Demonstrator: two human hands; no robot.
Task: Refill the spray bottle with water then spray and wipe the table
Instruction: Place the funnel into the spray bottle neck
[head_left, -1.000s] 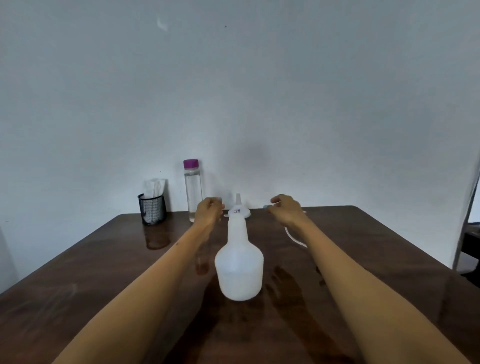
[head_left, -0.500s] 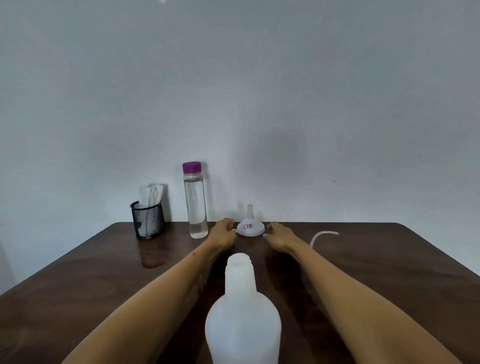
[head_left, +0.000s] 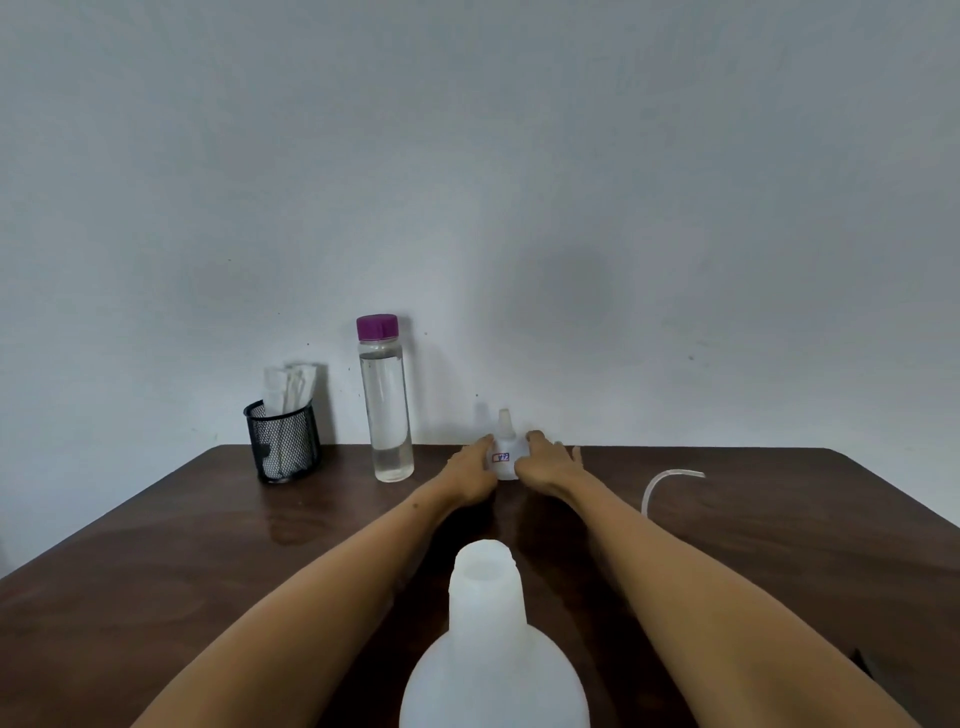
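Two bare hands cupped around a small white plastic funnel (head_left: 503, 457) at the far edge of a dark brown wooden table (head_left: 156, 571).

Left hand (head_left: 470, 470) and right hand (head_left: 548, 465) pressed against opposite sides of the upturned funnel, fingers curved partway closed around its wide base, narrow spout pointing up, small label facing the camera; whether lifted or resting on the table cannot be told. Nearest the camera, between the forearms: translucent white plastic spray bottle (head_left: 491, 649), upright, neck open with no sprayer head. Left of the funnel, near the grey wall: tall clear water bottle with a purple cap (head_left: 385, 400), nearly full. Further left: black mesh cup holding white folded paper (head_left: 283, 441). To the right: thin white curved tube (head_left: 662, 483) lying on the table.
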